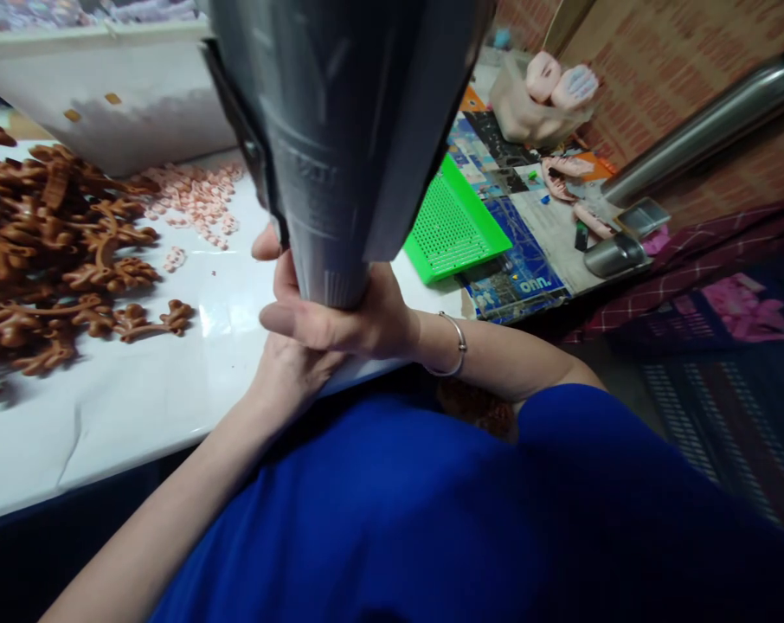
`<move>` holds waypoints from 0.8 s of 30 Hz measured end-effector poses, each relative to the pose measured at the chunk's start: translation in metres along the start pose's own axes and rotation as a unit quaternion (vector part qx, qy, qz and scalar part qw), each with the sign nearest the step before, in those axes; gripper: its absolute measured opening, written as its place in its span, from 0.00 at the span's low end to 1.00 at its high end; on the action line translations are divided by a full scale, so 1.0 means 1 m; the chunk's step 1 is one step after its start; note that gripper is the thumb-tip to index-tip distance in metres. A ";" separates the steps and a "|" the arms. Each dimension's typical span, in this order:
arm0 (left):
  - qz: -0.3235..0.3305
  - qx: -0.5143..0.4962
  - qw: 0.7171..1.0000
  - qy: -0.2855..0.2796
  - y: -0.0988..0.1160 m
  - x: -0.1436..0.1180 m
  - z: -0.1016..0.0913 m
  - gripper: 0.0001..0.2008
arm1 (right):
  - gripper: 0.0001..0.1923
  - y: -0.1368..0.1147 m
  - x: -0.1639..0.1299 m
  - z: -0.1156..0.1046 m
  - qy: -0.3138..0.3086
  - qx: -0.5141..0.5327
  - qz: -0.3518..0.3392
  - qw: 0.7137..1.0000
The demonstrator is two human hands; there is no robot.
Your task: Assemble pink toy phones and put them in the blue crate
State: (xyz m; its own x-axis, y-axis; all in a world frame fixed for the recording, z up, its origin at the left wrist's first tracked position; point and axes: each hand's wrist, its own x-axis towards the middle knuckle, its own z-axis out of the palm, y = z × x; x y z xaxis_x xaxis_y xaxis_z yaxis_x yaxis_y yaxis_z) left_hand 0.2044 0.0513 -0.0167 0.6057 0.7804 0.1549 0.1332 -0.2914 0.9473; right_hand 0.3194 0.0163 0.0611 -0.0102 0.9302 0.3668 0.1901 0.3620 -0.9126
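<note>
Both hands, right hand point(359, 320) over left hand point(288, 368), are gripping one gray cone point(340, 147) mid-frame (top cut off); brown pieces point(61, 251) at left are piling uncountably.

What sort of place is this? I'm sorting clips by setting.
Probably a small craft or assembly workshop: a white table holds a heap of brown moulded parts, small pink pieces and a green perforated tray.
</note>
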 end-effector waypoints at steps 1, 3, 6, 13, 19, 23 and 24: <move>0.000 0.020 1.000 -0.015 0.002 -0.001 -0.003 0.39 | 0.17 -0.002 0.002 -0.004 -0.008 0.017 -0.007 1.000; -0.006 0.064 0.997 -0.053 0.005 -0.004 -0.009 0.39 | 0.16 -0.009 0.006 -0.013 0.009 0.048 -0.025 0.998; 0.005 0.092 0.992 -0.082 0.006 -0.008 -0.018 0.47 | 0.17 -0.016 0.012 -0.033 0.133 0.023 -0.068 0.988; 0.045 0.218 0.975 -0.020 -0.004 -0.033 -0.060 0.39 | 0.26 0.003 0.003 -0.093 0.385 -0.282 -0.175 0.861; 0.110 0.306 0.945 -0.025 -0.001 -0.038 -0.096 0.26 | 0.12 0.006 0.006 -0.062 0.164 -0.347 -0.371 0.846; 0.135 0.409 0.899 0.085 0.002 -0.023 -0.124 0.13 | 0.11 0.028 0.041 -0.015 -0.119 -0.404 -0.128 0.898; 0.126 0.436 0.885 0.099 0.000 -0.021 -0.130 0.13 | 0.11 0.035 0.050 -0.006 -0.156 -0.405 -0.079 0.897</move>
State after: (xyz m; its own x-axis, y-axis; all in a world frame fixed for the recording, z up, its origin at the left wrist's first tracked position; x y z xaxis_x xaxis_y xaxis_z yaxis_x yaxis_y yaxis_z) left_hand 0.0895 0.1070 0.0171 0.5648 0.6864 0.4581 0.6211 -0.7191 0.3118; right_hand 0.3318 0.0749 0.0484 -0.3501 0.8885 0.2967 0.8125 0.4457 -0.3757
